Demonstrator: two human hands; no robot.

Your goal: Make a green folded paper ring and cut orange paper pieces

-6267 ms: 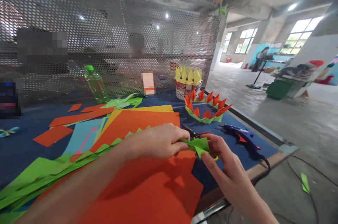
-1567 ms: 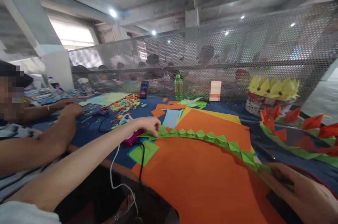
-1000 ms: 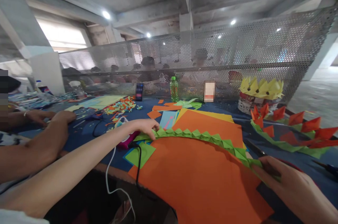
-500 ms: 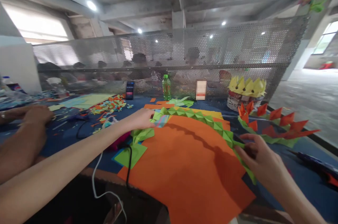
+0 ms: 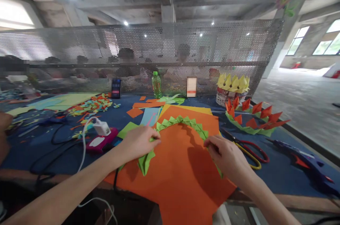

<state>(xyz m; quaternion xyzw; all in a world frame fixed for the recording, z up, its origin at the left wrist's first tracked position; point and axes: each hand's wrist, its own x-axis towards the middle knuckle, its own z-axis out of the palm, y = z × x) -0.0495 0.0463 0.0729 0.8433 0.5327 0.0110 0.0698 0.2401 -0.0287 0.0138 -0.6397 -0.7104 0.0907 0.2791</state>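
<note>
**Green folded strip: arc tightening between the two hands**

Green folded strip [image 5: 183, 121] is now bowing into a narrow arch. Half a second ago it was spanning a much wider curve, and a second before that it was lying nearly stretched out. Both hands have been closing in on each other.

- Left hand [image 5: 138, 142]: the grip is pinching shut on the strip close to its left end. A short folded tail is sticking out below the grip, toward the person.
- Right hand [image 5: 225, 154]: the fingers are curling closed over the strip's right end. A sliver of green is showing beneath the grip, but the pinch itself is hidden behind the knuckles.
- The strip is arching away from both grips, its crest lying over the orange sheet [image 5: 183, 179] that is spread under both hands on the bench [image 5: 278, 179].
- Scissors [image 5: 249, 149] are lying just outward of the right grip. The glue gun [image 5: 300, 154] is lying farther out on the same side, well apart.

Judgement: the two ends are being brought together, with a clear gap between the grips, so the curve is not yet closed.
</note>
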